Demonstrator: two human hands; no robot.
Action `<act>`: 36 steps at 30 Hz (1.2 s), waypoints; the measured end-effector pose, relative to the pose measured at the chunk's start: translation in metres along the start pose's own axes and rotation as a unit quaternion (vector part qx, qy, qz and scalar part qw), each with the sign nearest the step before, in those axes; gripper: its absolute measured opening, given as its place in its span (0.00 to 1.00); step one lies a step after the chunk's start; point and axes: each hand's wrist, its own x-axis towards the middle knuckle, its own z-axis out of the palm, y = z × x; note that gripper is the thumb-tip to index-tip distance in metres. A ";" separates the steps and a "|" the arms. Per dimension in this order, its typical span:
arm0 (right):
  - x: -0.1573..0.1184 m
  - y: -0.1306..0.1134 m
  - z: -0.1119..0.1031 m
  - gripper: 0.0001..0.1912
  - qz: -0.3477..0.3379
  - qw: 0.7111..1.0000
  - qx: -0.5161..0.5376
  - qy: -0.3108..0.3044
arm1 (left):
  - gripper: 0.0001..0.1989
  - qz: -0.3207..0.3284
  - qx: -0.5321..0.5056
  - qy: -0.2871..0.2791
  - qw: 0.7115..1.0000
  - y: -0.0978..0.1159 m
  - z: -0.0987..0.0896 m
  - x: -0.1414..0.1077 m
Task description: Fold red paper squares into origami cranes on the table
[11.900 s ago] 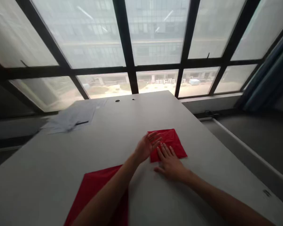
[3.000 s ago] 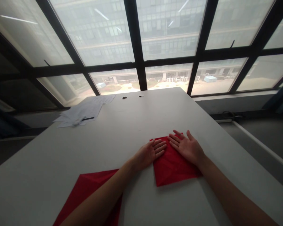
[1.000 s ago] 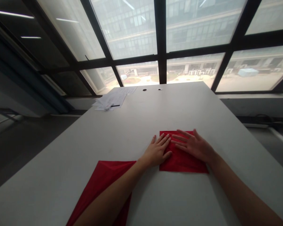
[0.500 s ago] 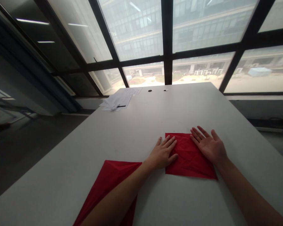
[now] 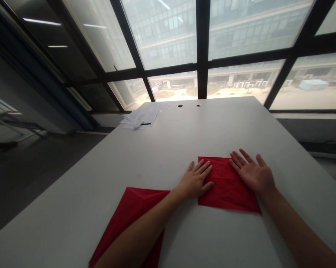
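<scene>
A creased red sheet, thin like cloth or paper, lies flat on the white table. My left hand rests palm down over its left edge, fingers spread. At its right side is my right hand, turned on its edge with the palm partly up and the fingers stretched out; its fingertips overlap the sheet's upper right corner. Neither hand grips anything. Under my left forearm lies a second, larger red piece, partly hidden by the arm.
Loose white papers with a dark pen-like stick lie at the table's far left. Two cable holes, one of them a round hole, sit near the far edge. Large dark-framed windows stand behind the table.
The whole view has shifted slightly. My right hand has edged a little to the right along the sheet's side; my left hand stays on the sheet.
</scene>
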 end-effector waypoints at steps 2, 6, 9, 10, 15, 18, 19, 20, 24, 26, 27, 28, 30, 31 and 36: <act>-0.002 -0.003 0.001 0.26 -0.019 1.000 0.004 -0.019 | 0.32 -0.004 0.073 -0.023 0.997 0.000 0.000 0.001; -0.013 0.003 0.011 0.32 0.093 0.986 -0.027 -0.139 | 0.34 -0.015 0.196 -0.068 0.978 0.001 -0.002 0.001; -0.015 0.011 0.014 0.30 0.192 0.966 -0.060 -0.165 | 0.34 -0.008 0.236 -0.074 0.969 0.002 -0.003 0.001; -0.014 0.012 0.013 0.29 0.194 0.967 -0.061 -0.155 | 0.34 -0.006 0.241 -0.075 0.968 0.001 -0.003 0.001; 0.002 -0.006 -0.010 0.24 -0.010 1.000 -0.001 -0.010 | 0.35 -0.006 0.248 -0.081 0.965 -0.002 -0.003 0.003; 0.002 -0.015 -0.014 0.26 -0.086 0.996 0.026 0.005 | 0.35 -0.002 0.247 -0.088 0.965 -0.003 -0.003 0.004; -0.001 -0.014 -0.011 0.28 -0.075 0.997 0.024 -0.026 | 0.35 -0.001 0.248 -0.089 0.965 -0.003 -0.004 0.004; -0.005 -0.012 -0.007 0.30 -0.046 0.997 0.015 -0.066 | 0.34 0.000 0.250 -0.088 0.964 -0.003 -0.004 0.004; -0.016 0.009 0.009 0.27 0.160 0.973 -0.053 -0.157 | 0.34 0.006 0.260 -0.089 0.961 -0.001 -0.005 0.004; -0.015 0.015 0.010 0.25 0.177 0.971 -0.065 -0.146 | 0.34 0.011 0.266 -0.094 0.959 -0.002 -0.004 0.004; -0.012 0.016 0.008 0.24 0.159 0.977 -0.058 -0.131 | 0.34 0.012 0.269 -0.095 0.958 -0.002 -0.004 0.004; -0.009 0.014 0.005 0.24 0.128 0.984 -0.046 -0.110 | 0.34 0.012 0.272 -0.096 0.957 -0.003 -0.003 0.004; -0.003 0.007 -0.002 0.23 0.048 0.997 -0.011 -0.056 | 0.34 0.009 0.275 -0.094 0.957 -0.004 -0.002 0.004; 0.000 0.002 -0.005 0.23 0.008 1.000 0.006 -0.026 | 0.34 0.008 0.275 -0.092 0.957 -0.004 -0.002 0.004; -0.001 -0.011 -0.010 0.27 -0.072 0.996 0.057 0.016 | 0.34 0.002 0.263 -0.083 0.961 -0.003 -0.003 0.004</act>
